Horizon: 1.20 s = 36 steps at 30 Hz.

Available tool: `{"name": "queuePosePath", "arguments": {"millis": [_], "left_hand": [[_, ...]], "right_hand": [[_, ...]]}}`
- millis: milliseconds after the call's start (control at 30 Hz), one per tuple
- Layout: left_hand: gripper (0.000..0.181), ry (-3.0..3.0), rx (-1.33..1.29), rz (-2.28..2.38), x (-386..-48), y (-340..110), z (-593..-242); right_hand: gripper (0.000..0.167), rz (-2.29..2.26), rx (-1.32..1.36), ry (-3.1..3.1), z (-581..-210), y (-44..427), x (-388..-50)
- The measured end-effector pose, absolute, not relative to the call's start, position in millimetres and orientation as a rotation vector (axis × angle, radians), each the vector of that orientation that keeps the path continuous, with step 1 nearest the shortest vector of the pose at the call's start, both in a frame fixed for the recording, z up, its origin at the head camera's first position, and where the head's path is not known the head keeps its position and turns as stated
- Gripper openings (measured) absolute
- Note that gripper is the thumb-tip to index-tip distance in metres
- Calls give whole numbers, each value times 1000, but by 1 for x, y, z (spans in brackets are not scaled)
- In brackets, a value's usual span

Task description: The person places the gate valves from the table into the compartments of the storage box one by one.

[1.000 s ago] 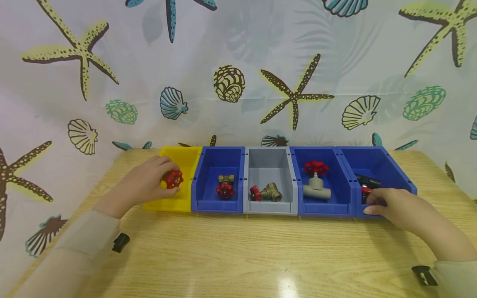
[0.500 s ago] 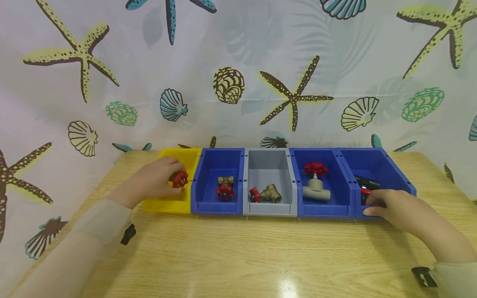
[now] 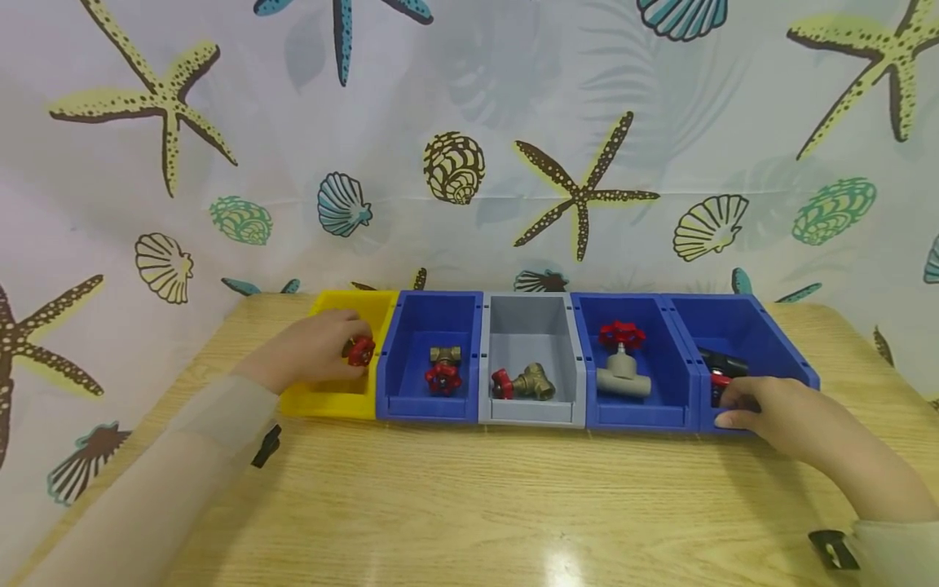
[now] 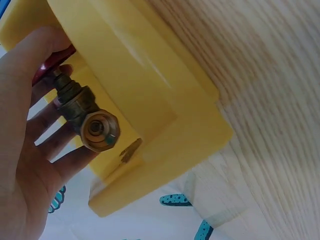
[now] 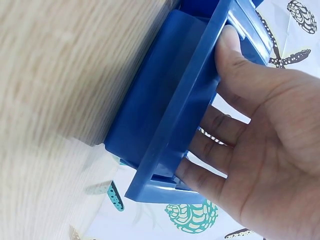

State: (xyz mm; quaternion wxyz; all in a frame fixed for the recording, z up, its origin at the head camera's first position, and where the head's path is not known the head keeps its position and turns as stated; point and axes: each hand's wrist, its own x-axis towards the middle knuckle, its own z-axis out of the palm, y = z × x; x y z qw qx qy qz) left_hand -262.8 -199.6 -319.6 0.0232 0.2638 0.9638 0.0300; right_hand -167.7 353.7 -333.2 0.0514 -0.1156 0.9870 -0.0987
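My left hand point(image 3: 311, 346) holds a brass valve with a red handwheel point(image 3: 360, 351) inside the yellow bin point(image 3: 323, 405). In the left wrist view, thumb and fingertips are at the wheel, and the brass valve body point(image 4: 82, 107) hangs below with its round port showing. My right hand point(image 3: 795, 416) reaches over the front of the rightmost blue bin point(image 3: 803, 359). Its thumb lies along the bin's rim point(image 5: 182, 95), while the other fingers dip inside. Beside those fingertips is a part with red and black pieces point(image 3: 719, 385); whether they grip it is hidden.
Between the hands stand a blue bin point(image 3: 429, 405) with a brass valve point(image 3: 444, 371), a grey bin point(image 3: 524, 413) with another brass valve point(image 3: 534, 381), and a blue bin point(image 3: 638, 416) with a grey tee valve point(image 3: 623, 375). A patterned curtain point(image 3: 396, 98) hangs behind the wooden table point(image 3: 455, 505).
My left hand has shifted to the right within the yellow bin, carrying the brass valve towards the bin's right wall. My right hand has stayed at the same place.
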Motion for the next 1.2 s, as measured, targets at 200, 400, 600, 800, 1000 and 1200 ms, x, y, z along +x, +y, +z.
{"name": "queuePosePath", "arguments": {"millis": [200, 400, 600, 800, 1000, 1200], "left_hand": [[43, 2890, 792, 123, -269, -196, -322], [44, 2843, 727, 127, -271, -194, -326], [37, 2811, 701, 132, -272, -192, -330], [36, 2806, 690, 99, -272, -192, -331], [34, 2808, 650, 113, -270, -191, -330], [41, 2828, 551, 127, -268, -190, -331]], "right_hand": [[20, -298, -361, 3010, -334, 355, -168], [18, -293, -364, 3020, -334, 354, -168], [19, -297, -349, 3010, -334, 353, -167], [18, -300, -352, 3011, -334, 353, -166], [20, -295, -335, 3002, -333, 353, -167], [20, -294, -332, 2999, -334, 353, -167]]}}
